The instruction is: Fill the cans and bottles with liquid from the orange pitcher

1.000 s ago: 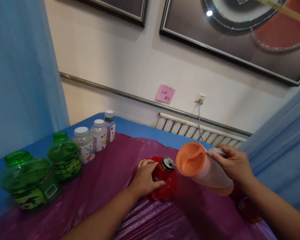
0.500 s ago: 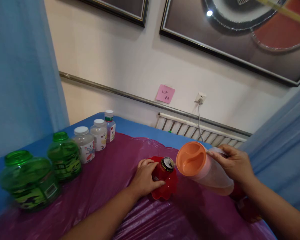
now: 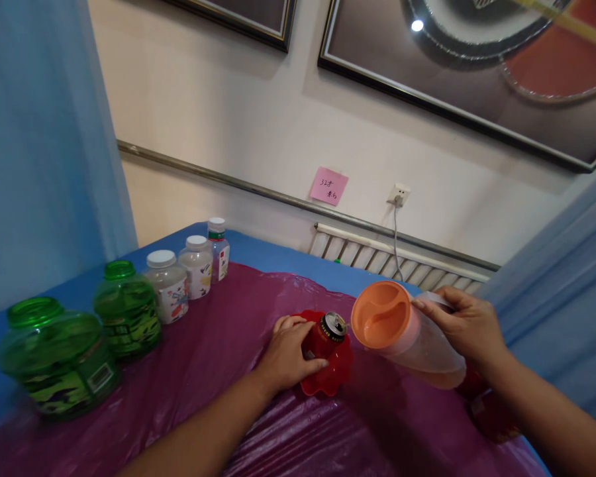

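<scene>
Nothing moved; left hand (image 3: 285, 358) hides the can's (image 3: 328, 333) label, bowl (image 3: 334, 375) partly.

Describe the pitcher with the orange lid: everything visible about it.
The pitcher has a clear, faintly pink plastic body and a round orange lid with a recessed curved groove. It is tipped on its side above the magenta sheet, lid toward the red can. The right hand grips its upper side; nothing pours out.

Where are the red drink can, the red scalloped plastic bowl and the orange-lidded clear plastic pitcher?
Red drink can (image 3: 332, 326), head view, silver top.
Red scalloped plastic bowl (image 3: 334, 376), head view, front wall.
Orange-lidded clear plastic pitcher (image 3: 381, 315), head view, lid.
</scene>
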The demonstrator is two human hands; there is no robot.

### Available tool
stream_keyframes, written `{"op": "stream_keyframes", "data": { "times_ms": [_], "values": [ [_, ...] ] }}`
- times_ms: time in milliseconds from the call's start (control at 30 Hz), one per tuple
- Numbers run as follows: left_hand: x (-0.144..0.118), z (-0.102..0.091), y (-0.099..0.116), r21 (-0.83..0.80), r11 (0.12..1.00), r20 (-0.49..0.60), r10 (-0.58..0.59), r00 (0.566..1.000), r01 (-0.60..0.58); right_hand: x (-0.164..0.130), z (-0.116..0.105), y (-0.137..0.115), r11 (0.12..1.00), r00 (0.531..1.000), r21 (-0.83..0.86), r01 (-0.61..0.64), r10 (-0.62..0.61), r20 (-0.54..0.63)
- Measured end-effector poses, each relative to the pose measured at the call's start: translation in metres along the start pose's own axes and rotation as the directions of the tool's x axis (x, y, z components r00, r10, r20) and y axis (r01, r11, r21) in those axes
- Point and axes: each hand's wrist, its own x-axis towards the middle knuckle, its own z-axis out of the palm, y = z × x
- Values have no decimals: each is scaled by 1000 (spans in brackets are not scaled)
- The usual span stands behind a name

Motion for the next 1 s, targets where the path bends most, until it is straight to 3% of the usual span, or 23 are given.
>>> {"op": "stream_keyframes", "data": {
  "times_ms": [1000],
  "values": [
    [0,1,-3,-4,1000,13,10,1000,-10,-1,-2,-5,1000,1000,-27,11,-12,-10]
  ]
}}
